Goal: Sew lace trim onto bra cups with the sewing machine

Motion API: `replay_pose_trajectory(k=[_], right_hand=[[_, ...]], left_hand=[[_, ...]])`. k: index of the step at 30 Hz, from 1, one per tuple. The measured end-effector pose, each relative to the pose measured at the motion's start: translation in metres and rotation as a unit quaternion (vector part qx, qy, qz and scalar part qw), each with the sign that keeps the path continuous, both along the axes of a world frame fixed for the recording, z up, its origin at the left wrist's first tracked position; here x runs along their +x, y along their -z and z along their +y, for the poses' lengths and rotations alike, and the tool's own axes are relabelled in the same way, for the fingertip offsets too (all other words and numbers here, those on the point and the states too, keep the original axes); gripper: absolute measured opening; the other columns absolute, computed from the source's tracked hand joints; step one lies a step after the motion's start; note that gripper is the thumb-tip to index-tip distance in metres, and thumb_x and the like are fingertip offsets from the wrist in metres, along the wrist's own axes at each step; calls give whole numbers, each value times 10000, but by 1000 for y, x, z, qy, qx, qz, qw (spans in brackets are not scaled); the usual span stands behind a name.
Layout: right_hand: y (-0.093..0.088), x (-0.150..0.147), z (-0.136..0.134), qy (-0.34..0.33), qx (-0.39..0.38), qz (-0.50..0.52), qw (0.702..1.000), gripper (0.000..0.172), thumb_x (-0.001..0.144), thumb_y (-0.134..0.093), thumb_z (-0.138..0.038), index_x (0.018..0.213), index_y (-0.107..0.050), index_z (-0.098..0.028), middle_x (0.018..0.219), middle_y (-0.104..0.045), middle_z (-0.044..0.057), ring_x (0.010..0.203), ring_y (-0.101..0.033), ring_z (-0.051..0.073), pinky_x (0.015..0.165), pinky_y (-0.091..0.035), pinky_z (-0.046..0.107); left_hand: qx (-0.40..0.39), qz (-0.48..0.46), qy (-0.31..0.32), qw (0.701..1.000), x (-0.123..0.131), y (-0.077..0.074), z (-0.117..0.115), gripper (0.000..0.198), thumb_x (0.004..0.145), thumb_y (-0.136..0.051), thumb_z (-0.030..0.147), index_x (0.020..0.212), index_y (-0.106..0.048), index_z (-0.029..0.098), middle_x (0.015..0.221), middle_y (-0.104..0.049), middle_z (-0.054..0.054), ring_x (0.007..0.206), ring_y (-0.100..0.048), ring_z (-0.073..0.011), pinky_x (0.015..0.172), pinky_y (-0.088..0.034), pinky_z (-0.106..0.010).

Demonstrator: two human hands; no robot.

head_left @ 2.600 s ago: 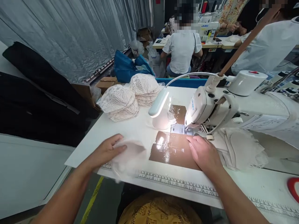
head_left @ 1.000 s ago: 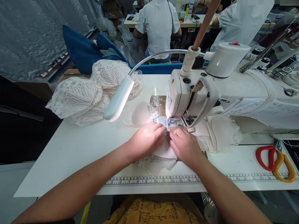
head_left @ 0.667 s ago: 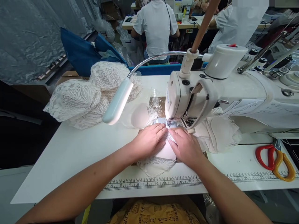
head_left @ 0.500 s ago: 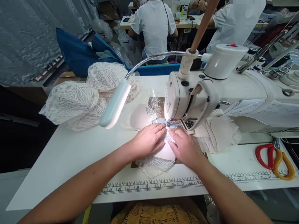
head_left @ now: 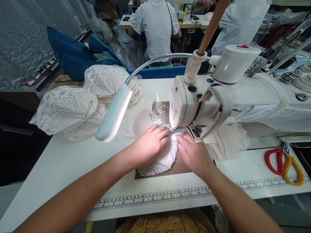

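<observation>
A white lace-edged cup piece (head_left: pixel 167 155) lies under the needle area of the sewing machine (head_left: pixel 184 100), lit by a bright spot. My left hand (head_left: pixel 150 142) rests on top of this piece with its fingers stretched toward the needle, covering part of it. At the lace's right edge is my right hand (head_left: pixel 194 152), its index fingertip close to the presser foot and its thumb alongside. Both hands press down on the work rather than wrapping round it. Behind my left hand, another smooth cup (head_left: pixel 142 123) with a lace edge lies on the table.
A pile of lace cups (head_left: pixel 70 106) sits at the left. Folded white pieces (head_left: pixel 225 140) lie right of the needle. The lamp (head_left: pixel 114 113) hangs over the table. Scissors (head_left: pixel 284 165) lie at right, near a printed ruler (head_left: pixel 155 199). A person in white (head_left: pixel 157 29) sits beyond.
The cup piece has turned and moved forward under the needle; its lace edge now curves along the right side. My left hand has shifted slightly left. The whole view has shifted a little.
</observation>
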State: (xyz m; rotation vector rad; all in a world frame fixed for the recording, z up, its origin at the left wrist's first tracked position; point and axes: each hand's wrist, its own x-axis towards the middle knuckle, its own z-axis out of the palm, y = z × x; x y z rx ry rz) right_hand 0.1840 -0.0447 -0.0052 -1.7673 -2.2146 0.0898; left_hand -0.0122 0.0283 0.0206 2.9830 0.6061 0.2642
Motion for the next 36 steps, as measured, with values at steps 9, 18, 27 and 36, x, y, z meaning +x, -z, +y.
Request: replay_pose_trajectory(k=[9, 18, 27, 36], right_hand=[[-4, 4, -1, -13, -8, 44, 999, 360, 852, -385, -70, 1054, -665, -172, 917, -676, 74, 754, -606, 175, 642, -435, 270], [-2, 4, -1, -37, 5, 33, 999, 365, 819, -424, -52, 1004, -699, -205, 883, -662, 49, 678, -562, 142, 614, -406, 254], [5, 2, -1, -50, 4, 9, 999, 364, 854, -422, -69, 1044, -689, -228, 767, -596, 32, 683, -522, 142, 577, -367, 238], [8, 2, 1, -60, 22, -29, 998, 365, 871, -418, -72, 1093, -673, -208, 729, -589, 36, 710, -531, 158, 605, -379, 246]], left_hand=[[-58, -34, 4, 998, 2, 9, -13, 275, 928, -490, 289, 1088, -611, 102, 997, -611, -146, 1006, -552, -266, 998, -385, -489], [-60, -34, 23, 997, -3, 12, -5, 284, 926, -481, 278, 1113, -596, 97, 1031, -603, -148, 1036, -533, -269, 1027, -361, -484], [-67, -52, 23, 996, -4, 15, -5, 271, 910, -512, 265, 1122, -591, 116, 1026, -610, -139, 1048, -541, -266, 1027, -373, -485], [-66, -66, 22, 995, -5, 16, 0, 271, 925, -488, 256, 1134, -597, 123, 1022, -607, -139, 1024, -544, -258, 1010, -390, -471]])
